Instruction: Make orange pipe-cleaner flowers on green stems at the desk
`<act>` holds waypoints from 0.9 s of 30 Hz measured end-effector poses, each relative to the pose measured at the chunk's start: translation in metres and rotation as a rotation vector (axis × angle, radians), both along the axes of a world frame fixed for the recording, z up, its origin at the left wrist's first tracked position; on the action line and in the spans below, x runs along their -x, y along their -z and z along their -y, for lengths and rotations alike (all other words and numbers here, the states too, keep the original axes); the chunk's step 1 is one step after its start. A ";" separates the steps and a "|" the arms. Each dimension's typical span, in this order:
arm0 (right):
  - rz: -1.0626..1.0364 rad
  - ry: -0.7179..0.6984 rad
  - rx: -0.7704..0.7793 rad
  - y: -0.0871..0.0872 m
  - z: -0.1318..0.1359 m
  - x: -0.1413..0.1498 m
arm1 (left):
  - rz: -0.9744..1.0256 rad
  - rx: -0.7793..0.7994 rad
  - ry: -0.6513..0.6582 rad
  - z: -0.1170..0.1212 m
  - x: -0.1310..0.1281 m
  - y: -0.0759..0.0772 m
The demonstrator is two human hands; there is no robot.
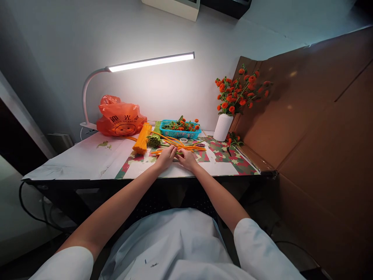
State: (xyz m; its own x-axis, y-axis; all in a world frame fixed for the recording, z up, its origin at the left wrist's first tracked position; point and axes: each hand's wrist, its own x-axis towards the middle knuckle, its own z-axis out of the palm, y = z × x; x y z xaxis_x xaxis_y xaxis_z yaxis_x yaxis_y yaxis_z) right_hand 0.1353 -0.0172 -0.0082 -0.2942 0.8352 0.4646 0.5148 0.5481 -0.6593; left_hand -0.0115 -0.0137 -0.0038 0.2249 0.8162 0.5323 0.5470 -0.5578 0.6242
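Note:
My left hand point(166, 157) and my right hand point(187, 159) meet near the table's front edge, fingers pinched close together. Between the fingertips shows a short piece of green pipe cleaner point(180, 153), gripped from both sides; most of it is hidden. Loose orange pipe cleaners point(197, 148) lie just beyond the hands. To the left rest a thick bundle of orange pipe cleaners point(142, 140) and a green bundle point(154, 140). A small roll of tape point(183, 140) sits behind the fingers.
A blue basket point(163, 133) holds orange flowers with green stems. Right of it stands a white ribbed vase point(223, 127) of orange flowers point(230, 97). A red plastic bag point(121, 118) and a lit lamp point(151, 63) are at the back left. Cardboard point(314, 109) walls the right side.

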 end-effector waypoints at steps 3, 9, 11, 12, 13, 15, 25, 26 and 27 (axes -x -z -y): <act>0.026 -0.013 0.030 -0.001 -0.001 0.000 | -0.027 -0.018 -0.019 0.002 -0.001 -0.001; 0.034 -0.017 0.052 -0.004 0.002 -0.001 | -0.054 -0.087 -0.022 0.003 -0.002 0.000; -0.009 -0.043 0.071 -0.006 0.003 -0.001 | -0.066 -0.100 -0.006 0.003 -0.002 0.000; -0.036 -0.046 0.081 -0.006 0.003 0.000 | -0.071 -0.104 0.000 0.002 -0.003 0.000; -0.064 -0.042 0.092 -0.006 0.004 0.000 | -0.073 -0.105 0.004 0.002 -0.003 0.000; -0.125 -0.021 0.125 -0.007 0.004 0.001 | -0.076 -0.108 0.007 0.002 -0.003 0.000; -0.300 -0.129 0.256 -0.005 0.003 -0.001 | 0.005 -0.076 0.057 0.005 -0.002 -0.003; -0.309 -0.114 0.253 -0.005 0.002 -0.001 | 0.018 -0.049 0.063 0.004 -0.001 -0.002; -0.302 -0.104 0.243 -0.004 0.002 -0.002 | 0.028 -0.027 0.066 0.003 0.000 -0.002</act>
State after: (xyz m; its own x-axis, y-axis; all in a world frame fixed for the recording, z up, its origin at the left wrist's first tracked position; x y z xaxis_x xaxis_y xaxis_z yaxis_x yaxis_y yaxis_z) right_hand 0.1373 -0.0196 -0.0037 -0.2631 0.9045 0.3357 0.2283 0.3965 -0.8892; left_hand -0.0118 -0.0166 -0.0017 0.2623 0.7851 0.5611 0.4906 -0.6092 0.6230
